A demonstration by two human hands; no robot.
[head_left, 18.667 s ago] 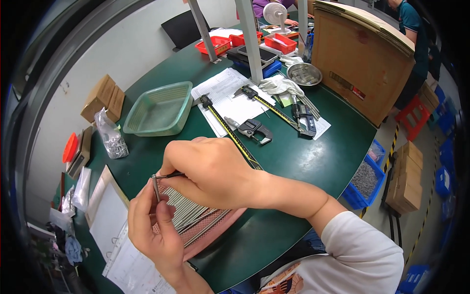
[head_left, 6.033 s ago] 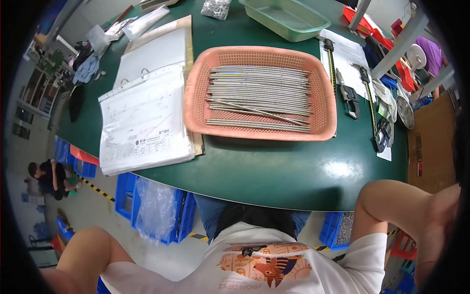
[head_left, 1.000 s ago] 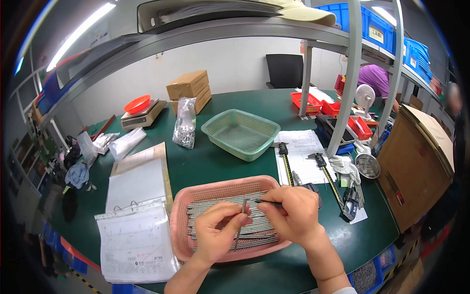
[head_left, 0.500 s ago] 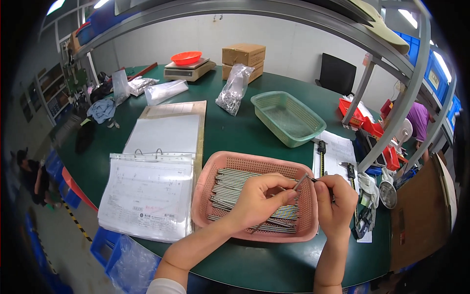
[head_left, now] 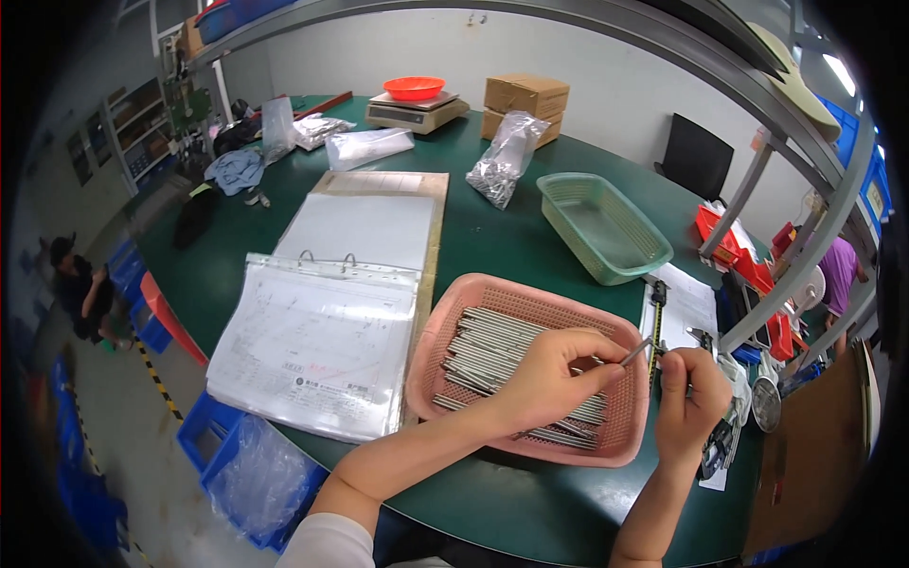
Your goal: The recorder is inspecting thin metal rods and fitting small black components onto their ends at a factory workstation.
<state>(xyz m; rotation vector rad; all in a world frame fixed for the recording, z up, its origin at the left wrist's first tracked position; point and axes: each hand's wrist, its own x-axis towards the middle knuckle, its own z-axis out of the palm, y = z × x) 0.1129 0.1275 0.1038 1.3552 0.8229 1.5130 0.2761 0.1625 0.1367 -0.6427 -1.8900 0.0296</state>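
Note:
A thin metal rod (head_left: 637,351) is pinched between the thumb and fingers of my left hand (head_left: 554,379), over the right part of a pink basket (head_left: 629,431). Many similar metal rods (head_left: 497,343) lie side by side in that basket, partly hidden under my left hand and wrist. My right hand (head_left: 696,402) is closed just right of the rod's tip, a small gap away from it. A small dark bit shows by its thumb; what its fingers hold is hidden. Calipers (head_left: 657,301) rest on a paper sheet (head_left: 688,295) behind my right hand.
An open ring binder (head_left: 322,346) lies left of the pink basket. Behind are a green basket (head_left: 573,232), a bag of metal parts (head_left: 494,180), cardboard boxes (head_left: 526,97) and a scale (head_left: 405,115) with an orange dish (head_left: 414,88). A shelf post (head_left: 805,263) rises at right.
My right hand has drawn back from the rod's tip, which it was touching or nearly touching. The left hand still pinches the rod. The whole view has shifted, so the table appears further right.

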